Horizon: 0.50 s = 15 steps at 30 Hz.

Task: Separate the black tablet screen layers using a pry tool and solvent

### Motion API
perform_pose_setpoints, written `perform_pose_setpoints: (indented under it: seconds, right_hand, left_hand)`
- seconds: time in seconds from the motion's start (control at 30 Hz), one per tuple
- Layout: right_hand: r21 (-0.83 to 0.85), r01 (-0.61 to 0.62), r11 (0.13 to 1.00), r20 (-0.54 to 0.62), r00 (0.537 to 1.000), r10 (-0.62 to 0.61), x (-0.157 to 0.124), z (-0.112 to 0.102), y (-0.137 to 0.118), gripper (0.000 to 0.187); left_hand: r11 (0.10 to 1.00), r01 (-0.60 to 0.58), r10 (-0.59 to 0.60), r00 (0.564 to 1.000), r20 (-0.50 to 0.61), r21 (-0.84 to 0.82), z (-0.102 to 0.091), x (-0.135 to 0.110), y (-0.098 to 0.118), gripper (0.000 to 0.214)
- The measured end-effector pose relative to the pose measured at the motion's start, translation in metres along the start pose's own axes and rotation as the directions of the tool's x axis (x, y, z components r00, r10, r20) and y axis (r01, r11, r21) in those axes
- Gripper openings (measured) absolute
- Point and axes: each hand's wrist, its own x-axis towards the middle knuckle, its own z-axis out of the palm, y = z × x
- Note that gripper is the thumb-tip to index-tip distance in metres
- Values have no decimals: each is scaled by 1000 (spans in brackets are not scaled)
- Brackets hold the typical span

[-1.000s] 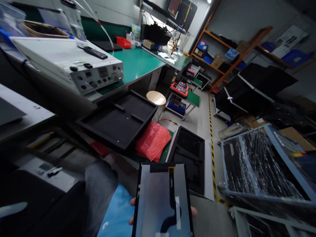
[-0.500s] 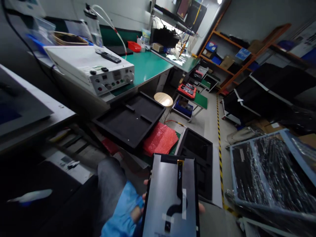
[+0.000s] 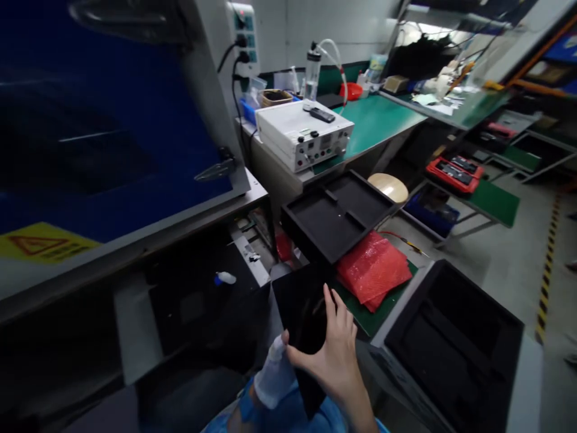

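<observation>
A thin display panel (image 3: 295,307) is tilted up in front of me, its dark glossy face towards me. My left hand (image 3: 274,374), in a white glove with a bare thumb tip, holds its left edge low down; the fingers behind are hidden. Across the panel's face reaches my bare right hand (image 3: 336,349), thumb to the left near my left thumb and fingertips near the right edge. Its grip spans the panel, and a dim reflection shows between thumb and fingers.
Beyond the panel lie a black foam tray (image 3: 338,213) and red bubble-wrap bags (image 3: 374,267). Another black tray (image 3: 455,343) sits at right. At left stands a blue machine (image 3: 103,132), with a small white bottle (image 3: 225,278) below. A white control box (image 3: 302,132) rests on the bench.
My view has swung left. The panel has turned from its silvery taped back to its dark face and moved closer in. My right hand has come across its front.
</observation>
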Motion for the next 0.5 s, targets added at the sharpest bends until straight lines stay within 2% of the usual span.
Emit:
perform_pose_setpoints:
  seconds: [0.07, 0.17, 0.27, 0.33, 0.4, 0.5]
  right_hand:
    - [4, 47, 999, 14, 999, -47, 3, 4, -5, 135]
    - [152, 60, 987, 66, 995, -71, 13, -6, -3, 114]
    - [353, -25, 935, 66, 998, 2, 26, -26, 9, 86]
    - [461, -114, 880, 98, 992, 78, 31, -35, 20, 78]
    - [576, -228, 785, 147, 973, 175, 29, -35, 32, 77]
    - [752, -403, 521, 265, 909, 320, 13, -20, 46, 78]
  left_hand:
    - [996, 11, -11, 1000, 10, -90, 9, -4, 12, 52]
    - [971, 71, -71, 997, 7, -226, 25, -5, 29, 46]
    - [932, 66, -90, 995, -52, -357, 37, -6, 41, 40]
    - [901, 25, -73, 993, -94, -433, 42, -9, 46, 37]
    - [883, -6, -46, 994, -100, -469, 45, -13, 50, 34]
    - [900, -67, 22, 994, -108, -431, 43, -16, 51, 36]
